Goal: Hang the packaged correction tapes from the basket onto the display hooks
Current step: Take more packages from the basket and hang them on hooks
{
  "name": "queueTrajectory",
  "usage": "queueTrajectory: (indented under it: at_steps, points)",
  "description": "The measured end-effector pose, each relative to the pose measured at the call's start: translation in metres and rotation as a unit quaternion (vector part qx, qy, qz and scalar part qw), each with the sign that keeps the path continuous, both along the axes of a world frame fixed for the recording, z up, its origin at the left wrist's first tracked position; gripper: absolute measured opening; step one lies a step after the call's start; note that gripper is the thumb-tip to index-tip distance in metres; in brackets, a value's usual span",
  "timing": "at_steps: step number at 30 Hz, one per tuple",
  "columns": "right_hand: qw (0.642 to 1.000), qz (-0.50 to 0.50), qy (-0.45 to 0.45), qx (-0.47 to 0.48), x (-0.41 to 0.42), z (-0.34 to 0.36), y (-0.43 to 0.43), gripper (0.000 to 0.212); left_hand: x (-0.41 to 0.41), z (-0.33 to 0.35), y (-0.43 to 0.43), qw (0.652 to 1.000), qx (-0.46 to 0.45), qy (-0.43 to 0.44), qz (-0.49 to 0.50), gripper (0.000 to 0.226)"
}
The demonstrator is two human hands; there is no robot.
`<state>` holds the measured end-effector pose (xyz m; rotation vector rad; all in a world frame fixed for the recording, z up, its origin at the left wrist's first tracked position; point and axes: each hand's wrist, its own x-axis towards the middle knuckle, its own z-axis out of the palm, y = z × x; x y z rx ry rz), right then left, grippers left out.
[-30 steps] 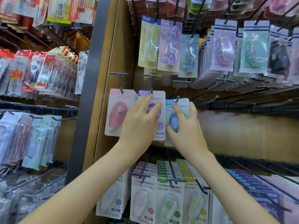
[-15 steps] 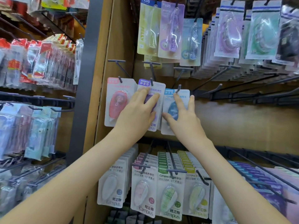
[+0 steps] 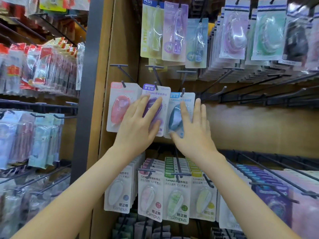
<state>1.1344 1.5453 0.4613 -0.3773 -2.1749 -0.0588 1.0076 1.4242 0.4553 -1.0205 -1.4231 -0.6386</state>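
The left hand (image 3: pixel 138 123) lies flat with straight, slightly spread fingers pointing up, its palm over the lower part of the purple pack (image 3: pixel 164 109). It holds nothing and only presses. The right hand (image 3: pixel 193 131) is flat in the same way on the blue pack (image 3: pixel 176 116), with its thumb at the pack's lower left corner and its outer fingers reaching past the right edge of the card. Both forearms rise from the near bottom corners and converge on the shelf wall, wrists bent a little back.

Each pack sits directly beyond its own hand. Their long axes are upright, and they hang by the top hole from the purple's hook (image 3: pixel 156 85) and the blue's hook (image 3: pixel 183 91). The purple card overlaps the left edge of the blue one. A pink pack (image 3: pixel 119 109) hangs just left, untouched. The move probably called for is a push straight away along the hooks to seat both cards. Bare hooks (image 3: pixel 224 88) stand to the right. The basket is not in view.
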Motion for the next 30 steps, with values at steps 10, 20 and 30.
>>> queueTrajectory:
  at_steps: [10, 20, 30]
  points:
    - [0.945, 0.263, 0.185, 0.062, -0.029, -0.075, -0.144, 0.056, 0.019, -0.106, -0.120, 0.990, 0.054, -0.126, -0.017, 0.046]
    - [0.903, 0.407, -0.135, -0.025, -0.117, -0.308, -0.301, 0.050, 0.004, -0.367, -0.310, 0.883, -0.011, -0.445, 0.149, 0.047]
    - [0.809, 0.342, -0.479, 0.000, -0.135, -0.678, -0.340, 0.067, 0.075, -0.756, -0.363, 0.625, -0.036, -0.739, 0.248, 0.040]
